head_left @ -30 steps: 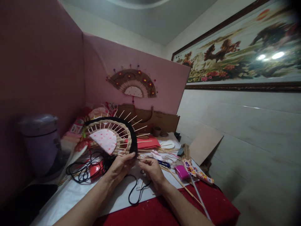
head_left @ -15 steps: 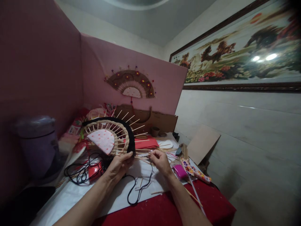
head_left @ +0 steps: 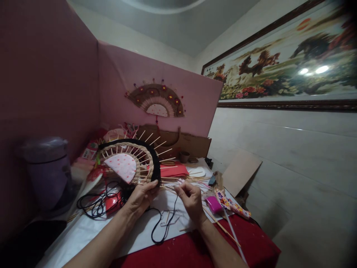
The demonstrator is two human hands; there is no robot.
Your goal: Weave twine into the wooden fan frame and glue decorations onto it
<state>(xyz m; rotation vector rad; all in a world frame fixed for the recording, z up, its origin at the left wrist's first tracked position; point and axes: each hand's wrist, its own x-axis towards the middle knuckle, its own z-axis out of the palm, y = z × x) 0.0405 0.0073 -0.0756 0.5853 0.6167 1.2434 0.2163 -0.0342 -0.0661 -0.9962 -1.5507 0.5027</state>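
Note:
A half-round woven fan [head_left: 152, 158] with thin sticks radiating outward is held up over the table. It has a black woven band and a white dotted half-circle at its centre. My left hand [head_left: 143, 197] grips the fan's lower right edge, thumb on top. Just right of it, my right hand [head_left: 189, 197] is closed in a pinch on a black cord [head_left: 167, 227]. From these fingers the cord drops in a loop onto the white sheet and runs back under the left hand. More black cord [head_left: 92, 201] lies coiled at the left.
A magenta packet [head_left: 213, 204] and a flowered cloth piece [head_left: 232, 204] lie at right. Red paper [head_left: 174, 169] and a small brown pot [head_left: 183, 156] are behind. A purple container [head_left: 48, 175] stands left. A finished-looking fan [head_left: 158, 98] hangs on the pink board.
My right hand has shifted slightly, its fingers turning downward, and the cord hangs a little further left. My left hand and the fan stay nearly in place.

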